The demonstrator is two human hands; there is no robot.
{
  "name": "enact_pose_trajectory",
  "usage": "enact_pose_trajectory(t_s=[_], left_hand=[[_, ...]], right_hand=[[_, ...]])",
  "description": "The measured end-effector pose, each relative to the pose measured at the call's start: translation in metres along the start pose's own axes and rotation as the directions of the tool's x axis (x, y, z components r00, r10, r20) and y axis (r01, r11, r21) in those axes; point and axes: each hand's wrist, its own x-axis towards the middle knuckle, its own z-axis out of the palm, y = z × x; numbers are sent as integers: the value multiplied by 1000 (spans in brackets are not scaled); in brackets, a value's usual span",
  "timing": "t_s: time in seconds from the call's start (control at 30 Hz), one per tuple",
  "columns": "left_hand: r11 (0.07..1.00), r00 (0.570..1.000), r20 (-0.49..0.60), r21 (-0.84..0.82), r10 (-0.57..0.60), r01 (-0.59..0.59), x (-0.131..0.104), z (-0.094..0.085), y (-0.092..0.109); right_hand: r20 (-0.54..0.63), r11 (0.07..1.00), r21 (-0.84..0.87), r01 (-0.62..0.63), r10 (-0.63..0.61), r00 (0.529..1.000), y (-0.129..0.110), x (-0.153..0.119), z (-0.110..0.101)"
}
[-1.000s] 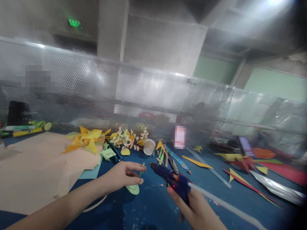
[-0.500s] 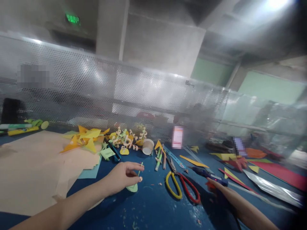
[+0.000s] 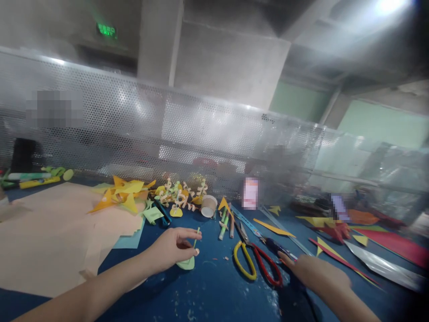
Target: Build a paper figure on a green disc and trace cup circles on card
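- One green sign (image 3: 106,30) reads "EXIT"; characters above it too blurred for us. Blue ruler (image 3: 247,222) print unreadable.
- Round tan thing (image 3: 208,206), roll or cup, we can't tell; contents unclear.
- Our left hand (image 3: 172,246): fingers narrow, holding thin green stem (image 3: 197,236), upright, slightly tilted, above pale green paper (image 3: 186,264) on blue table (image 3: 214,290).
- Our right hand (image 3: 317,273): on dark glue gun (image 3: 275,246), grip partly hidden, can't tell how closed; near scissors (image 3: 247,245).
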Motion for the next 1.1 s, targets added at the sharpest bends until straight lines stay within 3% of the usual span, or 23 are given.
enact_pose_trajectory(t_s=[0.07, 0.1, 0.13, 0.17, 0.23, 0.3, 0.4, 0.67, 0.9, 1.03, 1.1], left_hand=[[1000, 1000, 8, -9, -2, 3, 0, 0, 0], [1000, 1000, 10, -18, -5, 5, 0, 0, 0], [1000, 1000, 8, -29, -7, 7, 0, 0, 0], [999, 1000, 7, -39, -10, 11, 0, 0, 0], [998, 1000, 9, -53, -18, 19, 0, 0, 0], [998, 1000, 17, -59, -18, 19, -2, -2, 0], [997, 999, 42, -77, -18, 21, -5, -6, 0], [972, 991, 81, -200, -110, 125, -9, -11, -2], [957, 986, 92, -243, -137, 156, -11, -10, 0], [975, 990, 71, -175, -124, 135, -11, -12, 3], [988, 994, 25, -107, -107, 109, -9, -13, 1]], right_hand=[[-3, 997, -14, 74, -74, 997, -39, -18, -5], [32, 973, 53, 225, -227, 973, -62, -29, -5], [83, 912, 206, 355, -378, 922, -85, -41, -3], [131, 820, 408, 402, -488, 863, -106, -52, 0], [210, 651, 703, 288, -577, 789, -141, -69, 10], [219, 526, 832, 174, -600, 769, -161, -78, 21], [247, 440, 895, 70, -621, 744, -169, -80, 33], [376, 361, 917, -172, -631, 678, -163, -82, 40], [379, 299, 922, -244, -578, 723, -167, -89, 45], [411, 242, 911, -333, -576, 707, -166, -88, 42], [398, 216, 917, -335, -551, 734, -164, -83, 40]])
